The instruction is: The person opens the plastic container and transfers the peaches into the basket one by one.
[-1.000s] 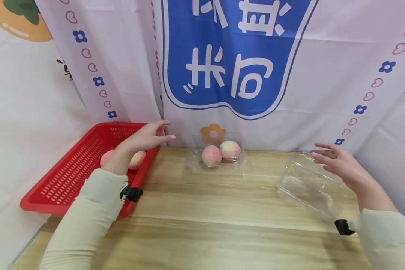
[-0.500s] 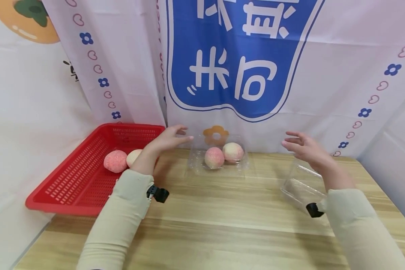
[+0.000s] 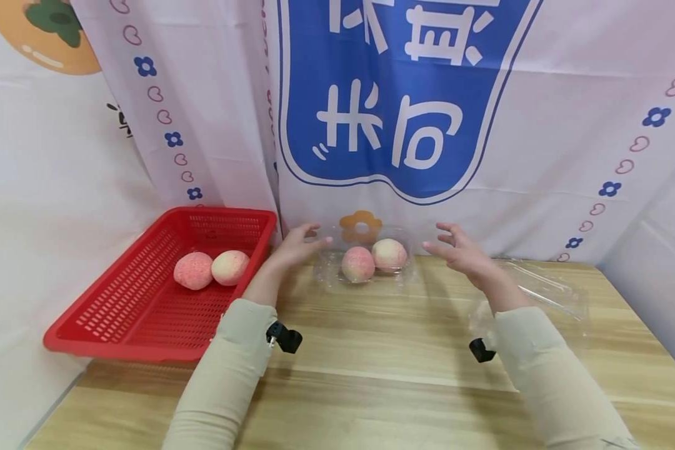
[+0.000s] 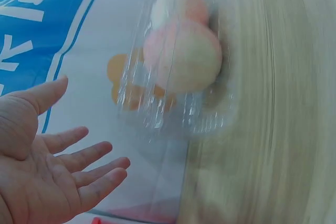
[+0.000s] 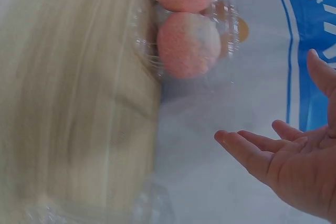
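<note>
A clear plastic clamshell box [image 3: 329, 275] stands at the back of the wooden table, against the cloth. Inside it lie a pink peach [image 3: 357, 265] and a paler, cream-and-pink peach [image 3: 390, 255], side by side. My left hand [image 3: 297, 248] is just left of the box, fingers spread and holding nothing; the left wrist view shows its bare palm [image 4: 42, 182] facing the box. On the box's other side my right hand [image 3: 455, 250] is held with fingers extended, a small gap from the plastic. In the right wrist view that hand [image 5: 299, 166] is likewise bare.
A red plastic basket [image 3: 118, 351] stands at the left with two peaches [image 3: 194, 271] in it. Another clear plastic box [image 3: 562, 300] lies at the right, partly behind my right forearm. A printed cloth [image 3: 225, 125] hangs along the table's back edge.
Both hands have come inward to the box in the middle, the left moving right from over the basket and the right moving left from over the other box. The peaches have stayed put.
</note>
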### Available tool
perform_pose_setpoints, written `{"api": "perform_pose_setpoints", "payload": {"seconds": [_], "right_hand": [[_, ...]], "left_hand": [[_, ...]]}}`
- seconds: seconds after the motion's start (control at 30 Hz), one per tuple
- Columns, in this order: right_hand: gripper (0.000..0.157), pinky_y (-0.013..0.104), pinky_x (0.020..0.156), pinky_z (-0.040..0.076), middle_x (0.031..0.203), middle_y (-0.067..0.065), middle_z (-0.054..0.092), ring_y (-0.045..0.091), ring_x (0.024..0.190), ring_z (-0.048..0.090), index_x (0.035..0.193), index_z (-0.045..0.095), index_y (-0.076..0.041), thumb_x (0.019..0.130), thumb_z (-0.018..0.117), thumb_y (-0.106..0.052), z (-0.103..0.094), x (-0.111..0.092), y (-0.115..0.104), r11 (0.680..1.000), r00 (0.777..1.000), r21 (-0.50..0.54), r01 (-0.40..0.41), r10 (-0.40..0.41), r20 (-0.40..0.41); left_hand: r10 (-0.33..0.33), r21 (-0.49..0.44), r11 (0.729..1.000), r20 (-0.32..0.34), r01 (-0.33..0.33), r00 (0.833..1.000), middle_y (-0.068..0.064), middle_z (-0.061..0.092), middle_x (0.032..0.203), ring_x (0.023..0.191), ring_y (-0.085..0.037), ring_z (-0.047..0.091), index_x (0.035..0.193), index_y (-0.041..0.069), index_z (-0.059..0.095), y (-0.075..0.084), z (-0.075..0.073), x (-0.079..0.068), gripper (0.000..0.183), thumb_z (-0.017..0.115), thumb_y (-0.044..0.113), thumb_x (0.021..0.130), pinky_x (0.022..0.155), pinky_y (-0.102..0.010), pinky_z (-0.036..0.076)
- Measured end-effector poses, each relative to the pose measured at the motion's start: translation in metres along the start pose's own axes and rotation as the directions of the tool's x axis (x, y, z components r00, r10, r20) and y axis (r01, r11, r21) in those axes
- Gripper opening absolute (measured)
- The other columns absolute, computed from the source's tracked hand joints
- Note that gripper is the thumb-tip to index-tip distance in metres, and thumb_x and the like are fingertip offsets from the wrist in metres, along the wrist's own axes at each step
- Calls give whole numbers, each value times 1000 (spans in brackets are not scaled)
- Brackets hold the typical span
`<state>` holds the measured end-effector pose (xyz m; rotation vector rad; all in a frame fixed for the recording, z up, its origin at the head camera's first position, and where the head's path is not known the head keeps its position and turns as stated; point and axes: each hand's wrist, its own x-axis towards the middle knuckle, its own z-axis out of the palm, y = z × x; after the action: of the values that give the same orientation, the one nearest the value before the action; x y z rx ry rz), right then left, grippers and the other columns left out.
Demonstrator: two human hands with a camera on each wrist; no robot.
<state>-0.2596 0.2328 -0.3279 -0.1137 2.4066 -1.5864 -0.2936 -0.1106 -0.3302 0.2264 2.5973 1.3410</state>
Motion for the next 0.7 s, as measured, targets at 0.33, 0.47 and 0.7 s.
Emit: {"api": "perform_pose_setpoints", "payload": {"seconds": [0.33, 0.47, 0.7], "right_hand": [[85, 65, 118, 23, 163, 30, 6, 49, 149, 15, 159, -2, -7, 101, 56, -29, 20, 14, 11, 999, 999, 19, -29, 28, 35], [87, 65, 118, 23, 164, 29, 4, 47, 151, 12, 160, -5, -10, 101, 57, -27, 26, 19, 13, 998, 998, 45, -48, 46, 52], [94, 68, 118, 20, 162, 32, 2, 49, 150, 12, 159, -10, -10, 98, 60, -25, 36, 24, 17, 992, 995, 116, -51, 40, 89]], "left_hand": [[-11, -24, 1000, -22, 11, 1000, -25, 32, 158, 147, -40, 30, 155, 2, 28, -13, 18, 11, 75, 60, 38, 98, 120, -52, 30], [-47, -41, 998, -22, 46, 999, -24, 30, 159, 148, -39, 29, 157, 4, 23, -20, 23, 15, 81, 61, 43, 97, 121, -52, 29], [-89, -101, 991, 0, 88, 996, -22, 26, 161, 149, -39, 27, 158, 6, 17, -30, 29, 15, 88, 64, 44, 95, 122, -52, 27]]}}
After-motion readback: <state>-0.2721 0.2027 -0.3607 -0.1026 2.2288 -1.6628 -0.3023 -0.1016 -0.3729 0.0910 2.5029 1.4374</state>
